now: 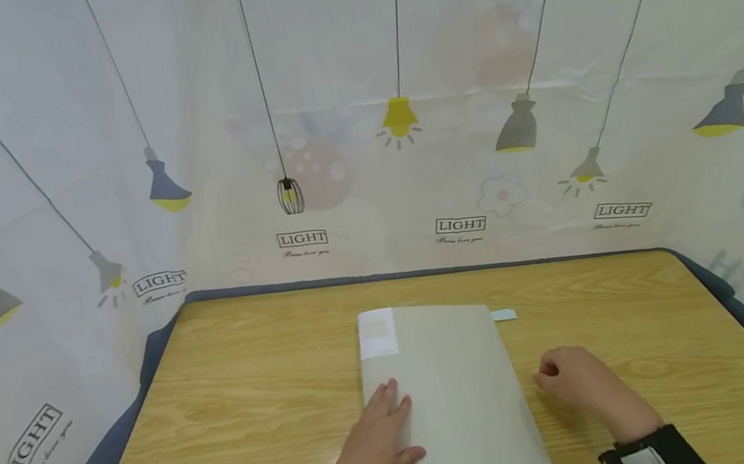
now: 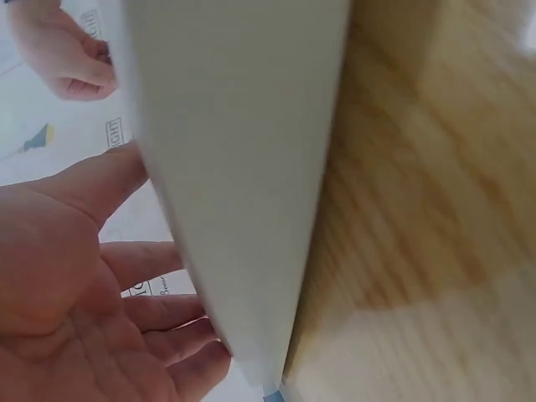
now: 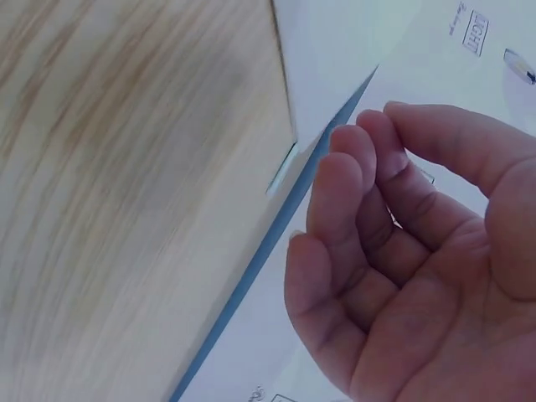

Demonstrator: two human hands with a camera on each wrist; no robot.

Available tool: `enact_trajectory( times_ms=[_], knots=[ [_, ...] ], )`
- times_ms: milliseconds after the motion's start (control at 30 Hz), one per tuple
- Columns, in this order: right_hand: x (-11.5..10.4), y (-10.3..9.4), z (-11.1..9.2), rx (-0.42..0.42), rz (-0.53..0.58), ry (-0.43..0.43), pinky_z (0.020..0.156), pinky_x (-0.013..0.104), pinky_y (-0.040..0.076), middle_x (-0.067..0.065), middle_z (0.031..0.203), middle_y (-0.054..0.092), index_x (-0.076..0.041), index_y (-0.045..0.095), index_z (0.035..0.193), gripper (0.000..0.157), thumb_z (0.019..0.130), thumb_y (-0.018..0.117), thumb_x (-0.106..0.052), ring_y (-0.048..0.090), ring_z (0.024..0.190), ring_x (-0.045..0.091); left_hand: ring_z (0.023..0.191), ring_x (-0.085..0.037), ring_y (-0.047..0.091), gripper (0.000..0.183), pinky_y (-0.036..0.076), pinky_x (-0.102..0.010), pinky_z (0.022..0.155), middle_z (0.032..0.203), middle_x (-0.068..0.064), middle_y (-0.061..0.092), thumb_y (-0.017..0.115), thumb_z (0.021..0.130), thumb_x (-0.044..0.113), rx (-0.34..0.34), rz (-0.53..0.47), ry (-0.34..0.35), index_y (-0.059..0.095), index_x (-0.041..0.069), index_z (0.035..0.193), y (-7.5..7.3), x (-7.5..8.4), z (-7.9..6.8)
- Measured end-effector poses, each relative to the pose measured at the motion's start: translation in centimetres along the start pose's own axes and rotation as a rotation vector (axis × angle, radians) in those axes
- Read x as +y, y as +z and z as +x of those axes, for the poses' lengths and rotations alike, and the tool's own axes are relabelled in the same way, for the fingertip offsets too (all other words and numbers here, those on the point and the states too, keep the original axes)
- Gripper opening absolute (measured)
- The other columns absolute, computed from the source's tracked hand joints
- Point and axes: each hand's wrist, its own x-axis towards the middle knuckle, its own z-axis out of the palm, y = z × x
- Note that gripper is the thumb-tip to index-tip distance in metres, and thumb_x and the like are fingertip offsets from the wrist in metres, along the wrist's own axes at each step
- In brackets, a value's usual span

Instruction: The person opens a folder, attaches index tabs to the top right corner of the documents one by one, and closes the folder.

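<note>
A pale grey-white file folder (image 1: 467,395), visibly thick in the left wrist view, lies flat on the wooden table. Its upper left corner carries a white label (image 1: 377,333), and a light blue tab (image 1: 504,315) sticks out past its upper right edge. My left hand (image 1: 376,442) rests on the folder's left side, fingers spread and fingertips on the cover. To the right of the folder, my right hand (image 1: 586,385) hovers over the table with loosely curled fingers. Its palm and fingers (image 3: 335,201) hold nothing in the right wrist view.
The wood-grain table (image 1: 257,380) has a dark blue border (image 1: 364,277) along its back and sides. Behind it and on both sides hangs a pale cloth (image 1: 339,26) printed with lamps and the word LIGHT.
</note>
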Motion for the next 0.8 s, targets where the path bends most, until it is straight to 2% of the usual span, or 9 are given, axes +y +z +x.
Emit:
enact_trajectory(
  times_ms=[167, 300, 533, 800],
  knots=[
    [-0.6, 0.2, -0.2, -0.002, -0.015, -0.003, 0.055, 0.029, 0.034, 0.000, 0.066, 0.048, -0.010, 0.059, 0.073, 0.018, 0.088, 0.064, -0.018, 0.043, 0.061, 0.015, 0.138, -0.033, 0.031, 0.070, 0.033, -0.044, 0.109, 0.149, -0.020, 0.035, 0.064, 0.083, 0.048, -0.049, 0.126, -0.027, 0.050, 0.004, 0.136, 0.1, 0.6, 0.5],
    [-1.0, 0.4, -0.3, -0.010, -0.006, 0.012, 0.054, 0.028, 0.034, 0.000, 0.065, 0.049, -0.011, 0.060, 0.073, 0.016, 0.087, 0.065, -0.017, 0.044, 0.061, 0.014, 0.138, -0.033, 0.033, 0.069, 0.036, -0.044, 0.107, 0.148, -0.019, 0.036, 0.064, 0.083, 0.049, -0.068, 0.165, -0.040, 0.050, 0.005, 0.135, 0.1, 0.9, 0.6],
    [-1.5, 0.8, -0.6, -0.007, 0.001, 0.009, 0.054, 0.028, 0.035, -0.001, 0.066, 0.050, -0.011, 0.061, 0.073, 0.016, 0.088, 0.064, -0.018, 0.044, 0.061, 0.014, 0.139, -0.032, 0.032, 0.069, 0.035, -0.043, 0.108, 0.149, -0.019, 0.035, 0.063, 0.084, 0.049, -0.084, 0.159, -0.039, 0.049, 0.005, 0.136, 0.0, 0.8, 0.5],
    [-1.5, 1.1, -0.7, 0.003, 0.003, 0.004, 0.053, 0.028, 0.034, -0.001, 0.064, 0.048, -0.012, 0.058, 0.070, 0.020, 0.088, 0.064, -0.018, 0.043, 0.058, 0.013, 0.139, -0.033, 0.031, 0.069, 0.035, -0.044, 0.108, 0.149, -0.020, 0.035, 0.064, 0.084, 0.047, -0.039, 0.129, -0.004, 0.049, 0.004, 0.136, 0.0, 0.6, 0.2]
  ],
)
